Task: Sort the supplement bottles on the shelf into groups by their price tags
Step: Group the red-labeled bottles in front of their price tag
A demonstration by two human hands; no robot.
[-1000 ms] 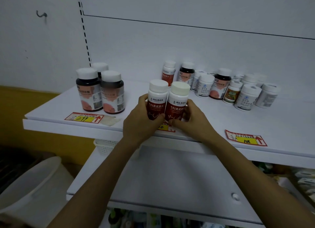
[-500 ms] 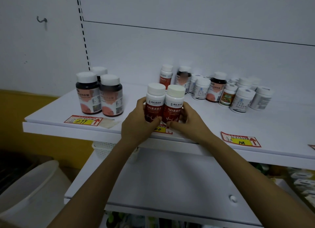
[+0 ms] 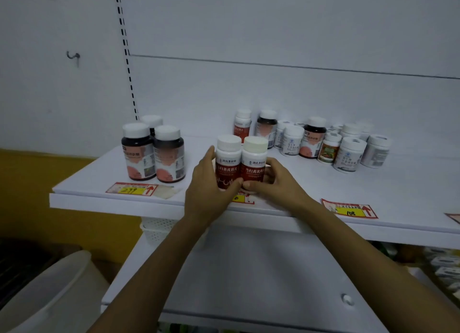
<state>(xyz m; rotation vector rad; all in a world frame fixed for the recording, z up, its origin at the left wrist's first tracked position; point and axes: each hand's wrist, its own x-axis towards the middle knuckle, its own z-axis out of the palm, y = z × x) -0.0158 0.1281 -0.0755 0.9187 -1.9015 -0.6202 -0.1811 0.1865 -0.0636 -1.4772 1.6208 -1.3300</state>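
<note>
Two red-label bottles with white caps stand side by side near the front edge of the white shelf (image 3: 104, 183). My left hand (image 3: 207, 190) grips the left red bottle (image 3: 227, 163); my right hand (image 3: 276, 180) grips the right red bottle (image 3: 255, 164). A price tag (image 3: 242, 198) lies partly hidden beneath them. Three dark bottles (image 3: 154, 153) stand behind the tag marked 299 (image 3: 132, 189) at the left. A mixed cluster of bottles (image 3: 323, 143) fills the back right. A tag marked 108 (image 3: 349, 209) lies at the front right.
A lower white shelf (image 3: 249, 270) juts out under my arms. A white perforated basket (image 3: 156, 229) sits under the upper shelf. A pale bin (image 3: 44, 295) stands at the lower left. Boxes (image 3: 445, 265) show at the lower right.
Both hands keep hold of the two red bottles at the same spot on the shelf. Only the camera view has shifted slightly.
</note>
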